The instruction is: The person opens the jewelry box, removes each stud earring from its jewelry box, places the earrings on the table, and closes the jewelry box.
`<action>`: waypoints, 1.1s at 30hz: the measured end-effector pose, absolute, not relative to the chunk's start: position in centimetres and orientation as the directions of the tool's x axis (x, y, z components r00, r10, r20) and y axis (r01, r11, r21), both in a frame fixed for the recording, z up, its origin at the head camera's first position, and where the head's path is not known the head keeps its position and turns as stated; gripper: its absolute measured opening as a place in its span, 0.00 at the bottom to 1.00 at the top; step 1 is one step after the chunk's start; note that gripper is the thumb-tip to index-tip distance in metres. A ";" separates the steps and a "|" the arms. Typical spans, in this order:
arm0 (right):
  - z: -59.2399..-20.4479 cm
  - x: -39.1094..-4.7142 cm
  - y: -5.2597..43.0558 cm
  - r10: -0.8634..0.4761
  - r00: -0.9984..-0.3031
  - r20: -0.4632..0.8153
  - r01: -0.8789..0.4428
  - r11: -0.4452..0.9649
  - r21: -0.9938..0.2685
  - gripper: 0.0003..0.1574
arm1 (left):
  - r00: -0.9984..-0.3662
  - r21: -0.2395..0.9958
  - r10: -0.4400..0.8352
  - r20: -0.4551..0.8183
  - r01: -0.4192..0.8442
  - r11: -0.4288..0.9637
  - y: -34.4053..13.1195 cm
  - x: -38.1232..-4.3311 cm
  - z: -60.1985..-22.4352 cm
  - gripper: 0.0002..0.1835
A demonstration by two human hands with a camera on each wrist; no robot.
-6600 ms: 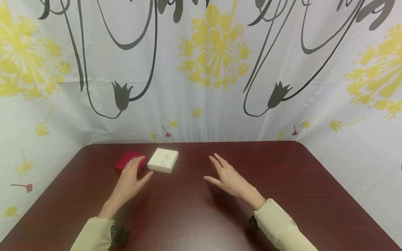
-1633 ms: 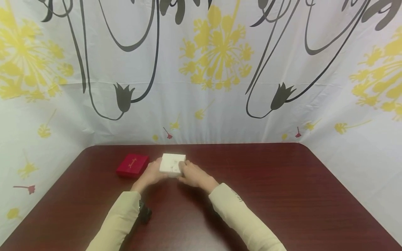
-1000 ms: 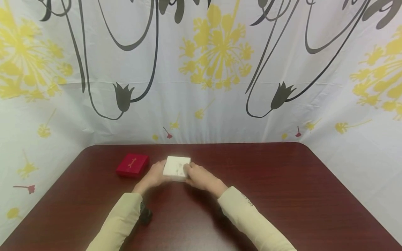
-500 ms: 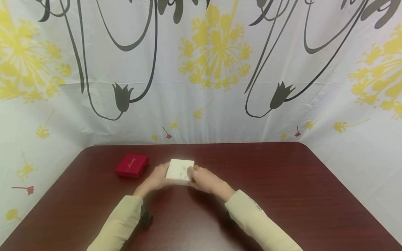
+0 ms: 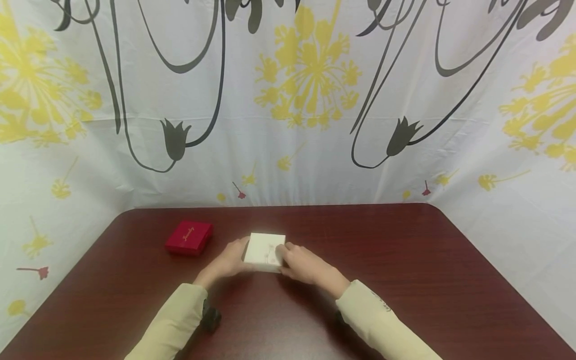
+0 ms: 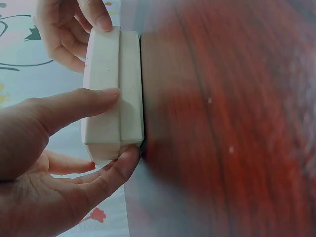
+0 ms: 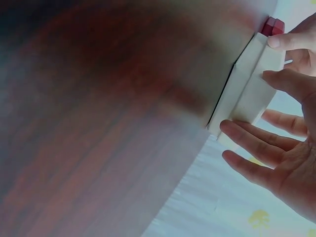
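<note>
the white box (image 5: 261, 246) before you looks like smooth, matt card, faintly printed on its lid. left of the white box, your red box (image 5: 186, 239) seems smooth and card-like too, with gold-toned lettering. under the white box you have a desk (image 5: 405, 265) of polished-looking, grained wood, with a soft sheen on your side of it. behind the white box, the patterned sheet (image 5: 234, 175) looks thin, smooth and lightly creased.

A red box (image 5: 189, 238) with gold lettering is lying left of centre, a reddish-brown table (image 5: 405, 260) is spanning the lower frame, and a flower-printed white cloth (image 5: 243, 150) is hanging across the top.
</note>
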State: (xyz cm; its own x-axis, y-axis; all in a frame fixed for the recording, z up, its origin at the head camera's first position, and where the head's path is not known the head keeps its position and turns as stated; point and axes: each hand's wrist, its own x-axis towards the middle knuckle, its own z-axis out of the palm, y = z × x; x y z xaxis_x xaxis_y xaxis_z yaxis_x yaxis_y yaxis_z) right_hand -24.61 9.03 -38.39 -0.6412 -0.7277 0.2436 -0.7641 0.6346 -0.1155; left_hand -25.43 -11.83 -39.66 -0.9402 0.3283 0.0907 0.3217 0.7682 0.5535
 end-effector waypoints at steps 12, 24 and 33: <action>-38.4 -23.5 10.5 -0.748 -0.618 0.243 -0.782 0.617 -0.090 0.21 | -0.925 0.569 0.370 0.087 0.352 0.743 -11.1 -24.5 -39.6 0.42; -38.4 -22.6 11.7 -0.763 -0.598 0.245 -0.797 0.599 -0.078 0.23 | -0.905 0.571 0.416 0.089 0.389 0.723 -10.6 -23.6 -39.7 0.45; -38.3 -22.1 12.4 -0.766 -0.606 0.216 -0.794 0.600 -0.099 0.24 | -0.881 0.600 0.467 0.070 0.411 0.686 -10.2 -22.9 -39.5 0.42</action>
